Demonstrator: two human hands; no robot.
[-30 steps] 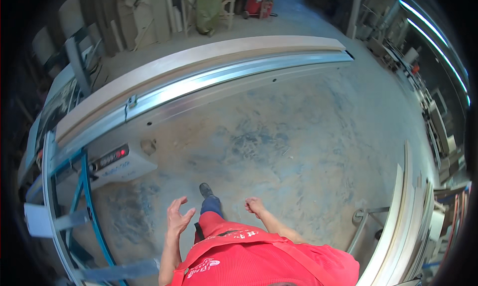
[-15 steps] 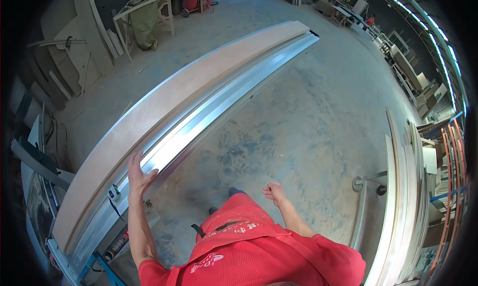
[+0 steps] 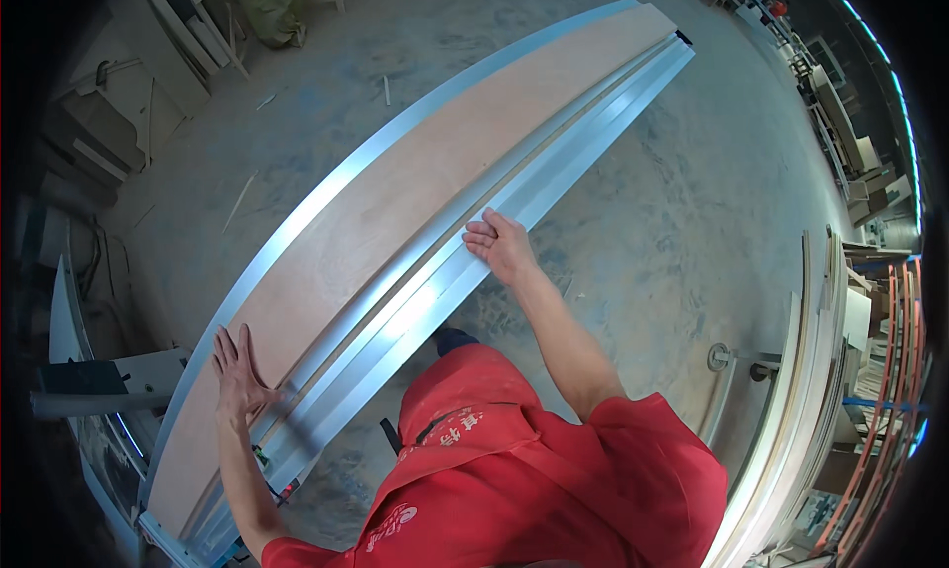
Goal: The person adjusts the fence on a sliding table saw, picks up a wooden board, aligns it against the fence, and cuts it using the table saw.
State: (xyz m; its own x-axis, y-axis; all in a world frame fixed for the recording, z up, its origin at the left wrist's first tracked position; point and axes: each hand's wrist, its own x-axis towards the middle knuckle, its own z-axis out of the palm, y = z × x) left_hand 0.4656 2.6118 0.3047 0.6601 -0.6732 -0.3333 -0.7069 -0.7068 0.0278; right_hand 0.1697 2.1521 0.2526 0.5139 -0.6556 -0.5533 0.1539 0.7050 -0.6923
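Across the long machine table [image 3: 326,187], a long plywood board [image 3: 395,202] is laid flat, running from the near left end up toward the far right end. Its far long edge is bordered by a silver metal rim, and its near long edge is set against a run of aluminium rails [image 3: 415,301] that follow the table's near side.

At the near left end of the board, the left hand [image 3: 235,375] is pressed flat on the wood, fingers spread and straight, nothing grasped; the board lies directly under the palm and stretches away beyond the fingertips.

Further along, about midway down the table, the right hand [image 3: 502,247] is laid open on the aluminium rails at the board's near edge, fingers extended together and pointing toward the wood, nothing gripped. The board lies just beyond those fingertips; whether they touch it cannot be told.

Both hands are kept well apart. A red shirt [image 3: 554,469] is seen below, and a dusty concrete floor [image 3: 692,202] spreads beyond the near side.
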